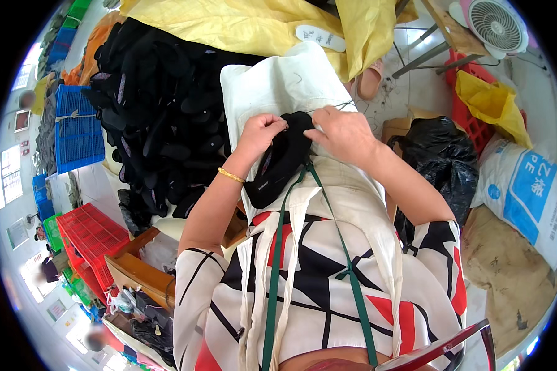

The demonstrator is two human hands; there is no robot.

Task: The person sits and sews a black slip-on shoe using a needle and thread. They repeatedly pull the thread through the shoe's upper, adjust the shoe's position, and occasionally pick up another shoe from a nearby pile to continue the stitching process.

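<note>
A black shoe upper (pixel 281 161) lies on the white cloth (pixel 278 80) spread over my lap. My left hand (pixel 261 131) pinches its upper left edge, fingers curled onto the black fabric. My right hand (pixel 343 133) grips the upper right edge of the same piece, thumb and fingers closed on it. A thin thread runs across the cloth just above my right hand. A gold bracelet (pixel 231 176) sits on my left wrist.
A big heap of black shoe pieces (pixel 155 111) lies to my left. Yellow sacks (pixel 260 25) and a white insole (pixel 320 37) are ahead. A black bag (pixel 439 154), red crates (pixel 90 238), blue crates (pixel 77 127), a fan (pixel 495 25) and white sacks (pixel 520 191) surround me.
</note>
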